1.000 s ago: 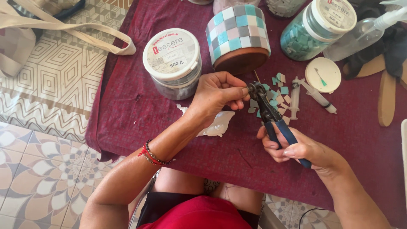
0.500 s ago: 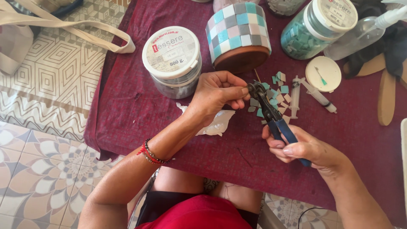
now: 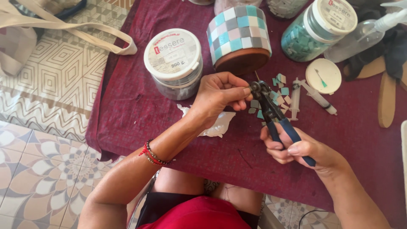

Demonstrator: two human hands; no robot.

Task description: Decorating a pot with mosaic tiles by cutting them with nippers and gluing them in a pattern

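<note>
My right hand point(image 3: 303, 150) grips the blue handles of a pair of tile nippers point(image 3: 271, 110), jaws pointing up and away from me. My left hand point(image 3: 220, 95) pinches a small piece at the nipper jaws; the piece itself is hidden by my fingertips. Just beyond the jaws lie several small teal, grey and beige mosaic tiles point(image 3: 282, 91) on the dark red tablecloth point(image 3: 127, 110). A round pot covered in teal, grey and white tiles point(image 3: 239, 38) lies on its side right behind my left hand.
A white-lidded tub point(image 3: 173, 61) stands at left, a jar of teal tiles point(image 3: 316, 32) at back right. A round white lid point(image 3: 323, 75), two syringes point(image 3: 316, 95), a crumpled white scrap point(image 3: 218, 125) and wooden sticks point(image 3: 386, 99) lie around. A cloth bag point(image 3: 25, 29) rests on the patterned floor.
My right hand with the nippers has shifted slightly; my left hand stays at the jaws. Little else differs.
</note>
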